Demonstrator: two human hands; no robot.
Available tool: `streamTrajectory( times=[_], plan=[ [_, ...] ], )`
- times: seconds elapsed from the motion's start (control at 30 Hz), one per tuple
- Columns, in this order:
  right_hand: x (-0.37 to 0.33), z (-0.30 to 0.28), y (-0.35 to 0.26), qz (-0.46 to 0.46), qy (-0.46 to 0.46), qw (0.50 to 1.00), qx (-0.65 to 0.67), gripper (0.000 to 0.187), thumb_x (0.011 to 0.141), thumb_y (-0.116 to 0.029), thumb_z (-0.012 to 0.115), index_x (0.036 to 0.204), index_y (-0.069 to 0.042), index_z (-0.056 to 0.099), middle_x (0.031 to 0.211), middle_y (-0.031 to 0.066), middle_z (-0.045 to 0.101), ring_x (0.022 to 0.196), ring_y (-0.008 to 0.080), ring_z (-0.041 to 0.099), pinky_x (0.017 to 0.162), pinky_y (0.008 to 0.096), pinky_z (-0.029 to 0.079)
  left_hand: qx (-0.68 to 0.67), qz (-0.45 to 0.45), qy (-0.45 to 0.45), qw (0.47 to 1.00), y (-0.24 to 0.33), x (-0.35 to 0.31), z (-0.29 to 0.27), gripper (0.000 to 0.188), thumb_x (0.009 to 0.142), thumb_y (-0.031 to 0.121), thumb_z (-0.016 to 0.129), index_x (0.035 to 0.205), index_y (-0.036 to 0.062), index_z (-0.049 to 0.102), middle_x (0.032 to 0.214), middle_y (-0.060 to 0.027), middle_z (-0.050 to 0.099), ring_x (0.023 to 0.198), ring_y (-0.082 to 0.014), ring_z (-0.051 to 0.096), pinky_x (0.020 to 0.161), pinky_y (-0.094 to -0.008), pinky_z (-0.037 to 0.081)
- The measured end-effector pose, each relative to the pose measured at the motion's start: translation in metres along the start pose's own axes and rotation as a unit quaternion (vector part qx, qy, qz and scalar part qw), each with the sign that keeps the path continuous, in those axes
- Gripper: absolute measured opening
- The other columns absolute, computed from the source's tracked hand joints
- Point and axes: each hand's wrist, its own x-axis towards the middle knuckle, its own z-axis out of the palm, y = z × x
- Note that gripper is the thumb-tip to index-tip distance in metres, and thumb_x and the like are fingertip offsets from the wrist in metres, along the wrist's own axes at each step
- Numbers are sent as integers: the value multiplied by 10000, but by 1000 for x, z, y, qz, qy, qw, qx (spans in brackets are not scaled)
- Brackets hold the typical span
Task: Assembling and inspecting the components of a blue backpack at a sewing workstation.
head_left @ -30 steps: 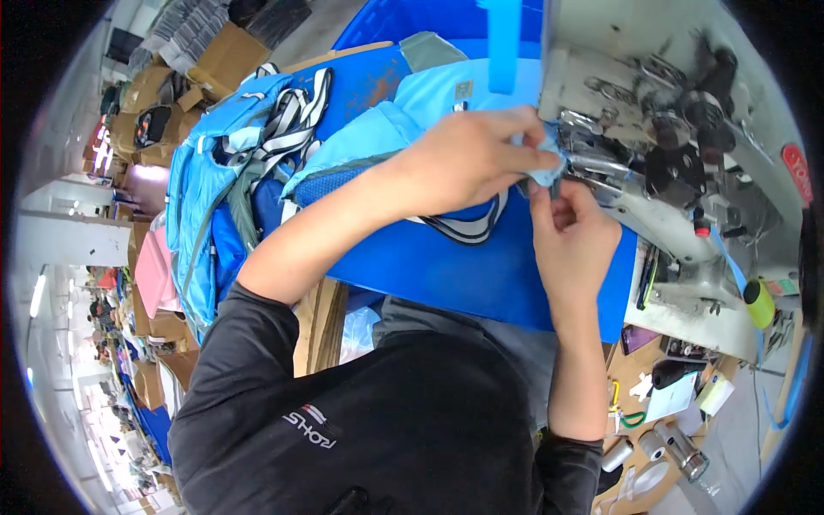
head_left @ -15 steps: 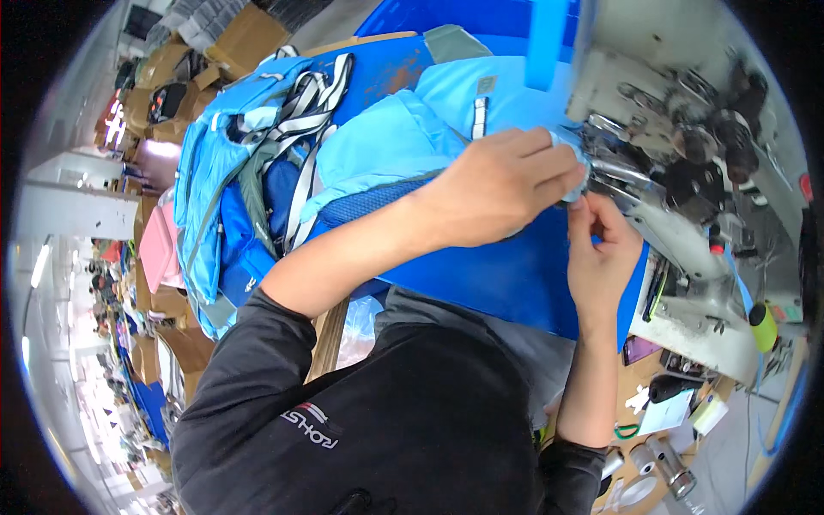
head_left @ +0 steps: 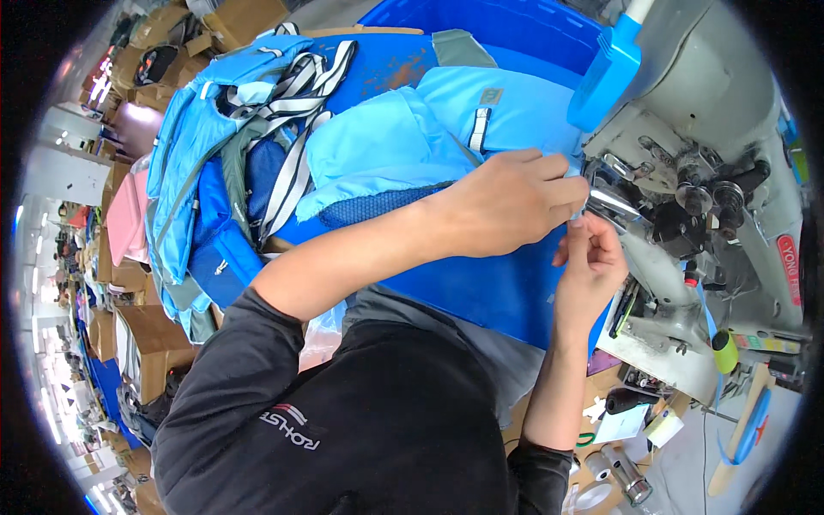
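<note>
A light blue fabric bag piece [head_left: 369, 142] with dark mesh along its near edge lies on the blue table [head_left: 489, 292]. My left hand [head_left: 515, 202] is closed on the right end of that fabric, beside the metal parts of a sewing machine [head_left: 687, 197]. Just below it, my right hand [head_left: 592, 262] pinches at the fabric's edge, thumb against the index finger. What exactly lies between the right fingertips is too small to make out. Part of the fabric is hidden behind my left hand.
Light blue backpacks [head_left: 197, 129] with black-and-white straps are heaped at the table's left. A blue bin [head_left: 498, 30] stands at the far side. Over the sewing area hangs a bright blue plastic piece [head_left: 606, 77]. Green-handled scissors [head_left: 586, 439] lie at lower right.
The view has shifted, showing more of the machine and the bin. My hands stay at the fabric's right end; my right fingers have curled in more.
</note>
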Motion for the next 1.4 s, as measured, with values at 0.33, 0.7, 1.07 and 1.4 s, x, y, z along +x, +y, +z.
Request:
streamTrajectory(
  times=[0.33,0.7,1.07,1.4],
  plan=[
    [5,-2,1,20,15,1000,19,117,963,-101,644,960,15,661,693,27,624,539,54,521,478,190,404,29,17,-4,999,2,2,4,223,762,142,603,959,49,649,969,-19,560,912,-206,563,803,-339,465],
    [6,1,0,25,21,999,1,105,971,-88,624,963,7,668,681,19,621,525,49,508,469,188,386,10,4,77,997,-2,1,19,154,733,132,626,865,71,675,909,-12,547,892,-193,536,757,-320,427],
    [7,0,-2,35,31,999,-18,100,967,-114,638,943,-22,668,631,-35,569,510,10,462,453,169,319,-9,-56,34,998,8,2,-1,244,793,149,609,1005,40,664,976,-50,587,936,-219,579,789,-346,466],
    [6,1,-1,23,21,999,-36,117,946,-120,675,974,-6,673,655,-28,591,533,17,490,468,172,365,-80,-3,-39,996,-22,5,-5,177,878,191,635,996,65,674,915,-64,584,812,-261,607,686,-400,500]
  ],
)
